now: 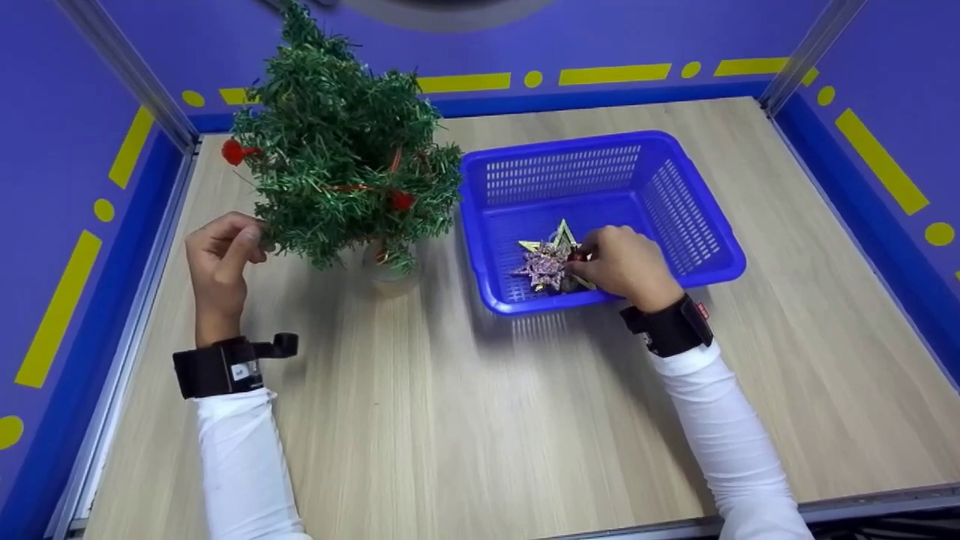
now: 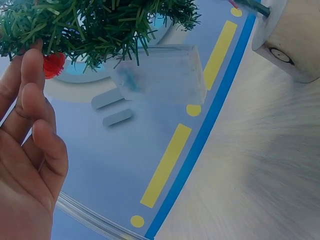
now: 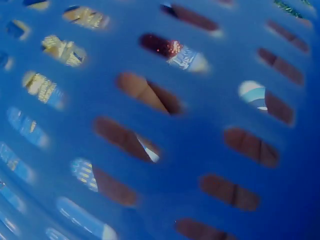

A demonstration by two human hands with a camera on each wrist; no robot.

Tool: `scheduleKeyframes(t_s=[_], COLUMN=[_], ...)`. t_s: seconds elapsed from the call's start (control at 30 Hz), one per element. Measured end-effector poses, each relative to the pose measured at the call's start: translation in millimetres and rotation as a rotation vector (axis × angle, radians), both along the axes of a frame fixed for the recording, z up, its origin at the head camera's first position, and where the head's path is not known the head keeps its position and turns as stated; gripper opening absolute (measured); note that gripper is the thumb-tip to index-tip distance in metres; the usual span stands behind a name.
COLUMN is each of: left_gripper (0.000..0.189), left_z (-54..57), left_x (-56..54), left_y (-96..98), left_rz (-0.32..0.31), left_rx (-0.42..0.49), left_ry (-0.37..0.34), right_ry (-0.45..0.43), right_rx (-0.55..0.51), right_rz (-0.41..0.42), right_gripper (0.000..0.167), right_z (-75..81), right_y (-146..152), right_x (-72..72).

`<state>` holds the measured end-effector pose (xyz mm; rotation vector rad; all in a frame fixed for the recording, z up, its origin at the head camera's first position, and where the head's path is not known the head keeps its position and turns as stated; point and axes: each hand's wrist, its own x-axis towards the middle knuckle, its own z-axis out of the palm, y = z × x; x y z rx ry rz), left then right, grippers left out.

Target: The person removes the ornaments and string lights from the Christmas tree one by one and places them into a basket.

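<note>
A small green Christmas tree [image 1: 337,135] stands at the left on a pale base [image 1: 394,281]. My left hand [image 1: 225,259] pinches a lower branch tip at its left side; in the left wrist view its fingers reach up into the needles [image 2: 100,30]. Red ornaments [image 1: 234,152] hang on the tree. My right hand [image 1: 630,262] reaches into a blue basket [image 1: 731,262] and pinches a dark red ornament [image 1: 576,256], which shows as red glitter [image 3: 172,47] through the basket slots. Beside it lie a pink glittery star [image 1: 544,268] and a gold star [image 1: 564,231].
Blue walls [image 1: 615,30] with yellow dashes enclose the wooden table [image 1: 450,420] at the back and sides. Metal posts [image 1: 135,67] mark the rear corners. The basket stands just right of the tree, its front wall below my right wrist.
</note>
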<state>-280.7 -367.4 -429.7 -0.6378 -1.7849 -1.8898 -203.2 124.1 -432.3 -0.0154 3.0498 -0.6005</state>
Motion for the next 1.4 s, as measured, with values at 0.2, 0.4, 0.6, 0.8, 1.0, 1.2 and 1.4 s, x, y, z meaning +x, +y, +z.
scheduleKeyframes(t_s=[0.2, 0.4, 0.6, 0.8, 1.0, 1.2, 1.4], left_gripper=[0.022, 0.026, 0.032, 0.043, 0.060, 0.035, 0.017], left_z=[16.0, 30.4, 29.7, 32.0, 37.1, 35.1, 33.7], left_x=[8.5, 15.5, 11.0, 9.2, 5.4, 1.0, 1.9], left_y=[9.3, 14.7, 15.9, 17.3, 16.8, 20.5, 22.8], left_rz=[0.192, 0.278, 0.179, 0.094, -0.005, 0.049, 0.111], left_rx=[0.016, 0.006, -0.116, -0.317, -0.366, -0.373, -0.370], left_ry=[-0.027, -0.086, -0.229, -0.363, -0.485, -0.346, -0.302], right_ry=[-0.041, -0.056, -0.007, 0.040, 0.066, 0.061, 0.062], right_rx=[-0.025, -0.029, -0.007, 0.005, 0.002, -0.004, 0.000], right_rz=[0.002, -0.008, -0.020, -0.019, -0.017, -0.016, -0.021], right_gripper=[0.024, 0.021, 0.032, 0.039, 0.042, 0.043, 0.042], right_z=[-1.2, -0.3, -0.9, -1.4, -2.1, -1.4, -2.0], right_y=[2, 1, 2, 0, -2, -3, -2], right_x=[-1.3, -1.9, -1.7, -2.2, -2.7, -3.6, -3.4])
